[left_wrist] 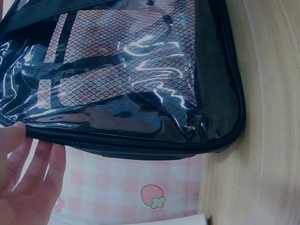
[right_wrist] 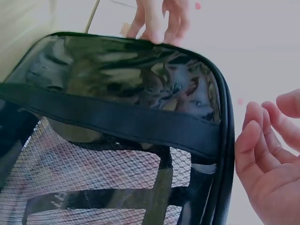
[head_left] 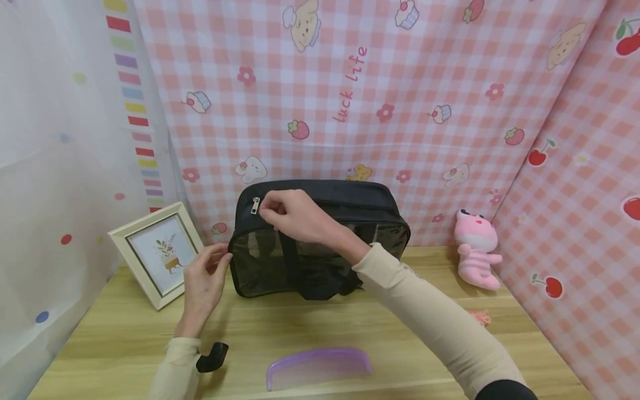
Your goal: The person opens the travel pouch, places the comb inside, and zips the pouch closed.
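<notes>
A black toiletry bag (head_left: 320, 203) with a see-through plastic front and a black strap stands upright on the wooden table (head_left: 150, 344). My left hand (head_left: 205, 283) pinches its left edge, the thumb in front and the fingers behind, as the left wrist view shows. Over the bag's top, my right hand (head_left: 300, 216) hovers with loosely bent fingers, thumb apart from the fingertips, holding nothing. Just left of those fingers hangs a silver zipper pull (head_left: 255, 205). Mesh lining (left_wrist: 126, 61) shows through the plastic; other contents cannot be made out.
A cream picture frame (head_left: 157, 253) leans left of the bag. In front lies a purple comb (head_left: 320, 368); a small black object (head_left: 212, 357) shows beside the left sleeve. On the right sits a pink plush toy (head_left: 477, 250), with an orange-pink item (head_left: 481, 318) partly behind the right sleeve.
</notes>
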`<state>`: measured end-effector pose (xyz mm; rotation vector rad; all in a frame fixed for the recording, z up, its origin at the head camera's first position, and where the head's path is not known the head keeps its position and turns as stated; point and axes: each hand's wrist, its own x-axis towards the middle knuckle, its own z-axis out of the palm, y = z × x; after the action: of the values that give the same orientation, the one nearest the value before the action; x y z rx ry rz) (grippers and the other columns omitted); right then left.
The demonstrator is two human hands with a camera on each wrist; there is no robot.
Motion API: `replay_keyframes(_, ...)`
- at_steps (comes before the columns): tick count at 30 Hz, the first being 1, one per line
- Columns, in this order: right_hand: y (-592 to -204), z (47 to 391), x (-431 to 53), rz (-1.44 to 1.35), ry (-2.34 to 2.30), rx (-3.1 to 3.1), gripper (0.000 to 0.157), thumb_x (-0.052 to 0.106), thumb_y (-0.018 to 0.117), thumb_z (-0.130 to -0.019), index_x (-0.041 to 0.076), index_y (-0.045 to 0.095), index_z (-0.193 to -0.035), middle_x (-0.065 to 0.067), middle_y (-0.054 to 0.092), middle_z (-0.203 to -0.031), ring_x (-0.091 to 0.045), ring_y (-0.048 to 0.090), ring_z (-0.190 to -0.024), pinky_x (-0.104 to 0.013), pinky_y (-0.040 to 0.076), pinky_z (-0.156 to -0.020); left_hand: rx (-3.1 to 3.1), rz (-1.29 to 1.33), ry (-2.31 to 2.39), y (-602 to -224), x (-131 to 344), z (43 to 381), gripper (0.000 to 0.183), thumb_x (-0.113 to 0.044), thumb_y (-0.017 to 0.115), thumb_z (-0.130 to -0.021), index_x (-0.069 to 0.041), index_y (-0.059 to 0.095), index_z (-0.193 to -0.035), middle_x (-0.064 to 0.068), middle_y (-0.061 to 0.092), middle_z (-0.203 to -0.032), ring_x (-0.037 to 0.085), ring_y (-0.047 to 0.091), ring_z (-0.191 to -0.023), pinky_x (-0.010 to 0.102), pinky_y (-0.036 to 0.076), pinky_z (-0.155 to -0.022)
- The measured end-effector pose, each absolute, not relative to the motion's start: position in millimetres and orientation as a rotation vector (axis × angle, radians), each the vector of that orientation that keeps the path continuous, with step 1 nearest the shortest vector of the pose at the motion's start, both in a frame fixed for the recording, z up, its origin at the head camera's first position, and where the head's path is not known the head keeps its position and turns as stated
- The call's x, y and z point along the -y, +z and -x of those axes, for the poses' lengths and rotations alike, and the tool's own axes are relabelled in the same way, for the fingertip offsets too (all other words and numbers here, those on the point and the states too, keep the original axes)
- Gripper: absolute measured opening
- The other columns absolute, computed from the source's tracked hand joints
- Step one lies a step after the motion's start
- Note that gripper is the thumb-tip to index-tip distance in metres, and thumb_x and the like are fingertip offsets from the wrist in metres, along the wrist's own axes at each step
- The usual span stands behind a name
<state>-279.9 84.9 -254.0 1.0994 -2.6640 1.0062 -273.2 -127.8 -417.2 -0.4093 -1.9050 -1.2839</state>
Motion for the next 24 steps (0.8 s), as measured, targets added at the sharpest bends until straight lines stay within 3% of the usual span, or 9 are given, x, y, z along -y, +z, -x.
replay_keyframes(14, -330.3, 238.9, -113.2, -1.107, 1.099, 2.786, 0.013, 0.021, 0.055, -0.098, 0.015, 0.064, -0.105, 0.007, 0.062, -0.088, -0.005, 0.058, -0.071, -0.024, 0.049, -0.065, 1.925, 0.377, -1.315, -421.7, 129.5, 272.1, 0.015, 0.002, 0.069, -0.085, 0.001, 0.069, -0.1, 0.011, 0.069, -0.094, 0.019, 0.065, -0.078, 0.007, 0.046, -0.069)
replay_keyframes(24, -395.0, 227.1, -138.5, -1.099, 1.097, 2.912, 0.009, 0.017, 0.06, -0.095, 0.013, 0.065, -0.101, 0.009, 0.06, -0.088, -0.004, 0.057, -0.075, -0.02, 0.049, -0.064, 1.879, 0.415, -1.268, -394.8, 118.3, 255.6, 0.015, 0.014, 0.067, -0.08, 0.011, 0.065, -0.094, 0.021, 0.066, -0.087, 0.032, 0.065, -0.071, 0.008, 0.045, -0.068)
